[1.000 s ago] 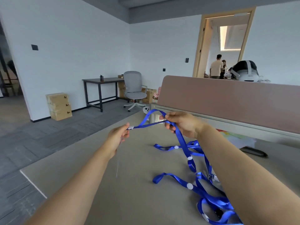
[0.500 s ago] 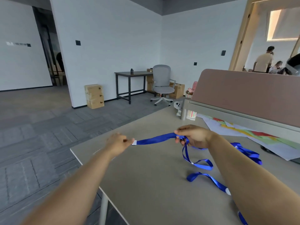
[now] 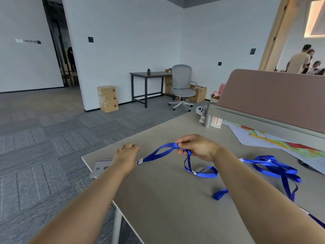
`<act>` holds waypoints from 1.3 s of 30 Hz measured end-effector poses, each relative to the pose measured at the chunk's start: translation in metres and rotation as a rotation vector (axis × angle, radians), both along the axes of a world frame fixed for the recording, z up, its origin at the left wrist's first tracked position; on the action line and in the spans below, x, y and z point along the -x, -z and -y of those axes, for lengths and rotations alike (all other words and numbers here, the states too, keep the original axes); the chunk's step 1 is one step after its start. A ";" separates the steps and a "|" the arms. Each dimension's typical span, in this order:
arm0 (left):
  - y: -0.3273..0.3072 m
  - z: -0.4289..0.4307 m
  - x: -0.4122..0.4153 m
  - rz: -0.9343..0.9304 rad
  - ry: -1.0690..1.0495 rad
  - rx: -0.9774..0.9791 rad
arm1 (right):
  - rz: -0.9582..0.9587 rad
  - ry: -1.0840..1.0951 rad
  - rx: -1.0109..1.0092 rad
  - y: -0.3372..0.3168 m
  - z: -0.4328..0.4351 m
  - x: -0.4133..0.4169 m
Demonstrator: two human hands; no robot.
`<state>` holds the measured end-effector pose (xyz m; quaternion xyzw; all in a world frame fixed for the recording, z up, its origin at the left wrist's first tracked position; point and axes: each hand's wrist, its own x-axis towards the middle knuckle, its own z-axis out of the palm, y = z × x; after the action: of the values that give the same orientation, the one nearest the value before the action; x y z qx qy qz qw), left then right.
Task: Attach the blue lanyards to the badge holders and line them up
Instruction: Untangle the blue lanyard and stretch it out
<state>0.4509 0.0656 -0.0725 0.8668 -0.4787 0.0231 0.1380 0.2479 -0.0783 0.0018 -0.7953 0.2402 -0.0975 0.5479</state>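
Note:
A blue lanyard [image 3: 159,153] is stretched between my hands above the grey table [image 3: 163,205]. My left hand [image 3: 125,155] holds its metal clip end [image 3: 140,162] at the thumb side, knuckles up, fingertips hidden. It hovers over a clear badge holder [image 3: 100,168] lying at the table's left corner. My right hand [image 3: 198,148] pinches the strap further along, and the rest of the strap hangs down in a loop [image 3: 202,173] onto the table. A tangle of more blue lanyards [image 3: 276,168] lies to the right, behind my right forearm.
A brown desk divider [image 3: 263,95] runs along the table's far right, with coloured paper sheets [image 3: 281,143] beneath it. The table edge is just left of the badge holder. Beyond are a swivel chair [image 3: 182,85], a dark side table and cardboard boxes. People stand in the doorway.
Both hands have come down and to the left with the lanyard. My left hand now reaches the badge holder at the table corner. My view has swung left.

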 end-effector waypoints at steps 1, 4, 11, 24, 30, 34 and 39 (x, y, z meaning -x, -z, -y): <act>-0.005 0.003 0.005 -0.088 0.058 0.093 | 0.007 -0.018 0.007 0.001 -0.001 -0.003; -0.029 0.009 0.041 -0.651 0.281 0.369 | -0.011 -0.072 0.032 0.002 -0.005 -0.007; -0.035 0.032 0.060 -0.702 0.355 0.242 | -0.106 -0.013 0.158 -0.002 -0.004 0.010; -0.013 0.026 0.046 -0.602 0.279 0.192 | -0.034 0.174 0.173 0.003 0.012 0.038; -0.004 0.025 0.034 -0.465 0.040 0.358 | -0.052 0.303 0.168 0.010 0.018 0.050; -0.001 0.022 0.028 -0.191 -0.157 0.252 | -0.036 0.288 0.155 0.014 0.021 0.056; -0.003 0.029 0.044 -0.025 -0.065 0.149 | -0.020 0.238 0.070 0.014 0.021 0.058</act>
<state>0.4066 0.0369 -0.0699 0.8695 -0.4453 0.0524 0.2073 0.1895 -0.0993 -0.0124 -0.7808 0.3346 -0.1624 0.5020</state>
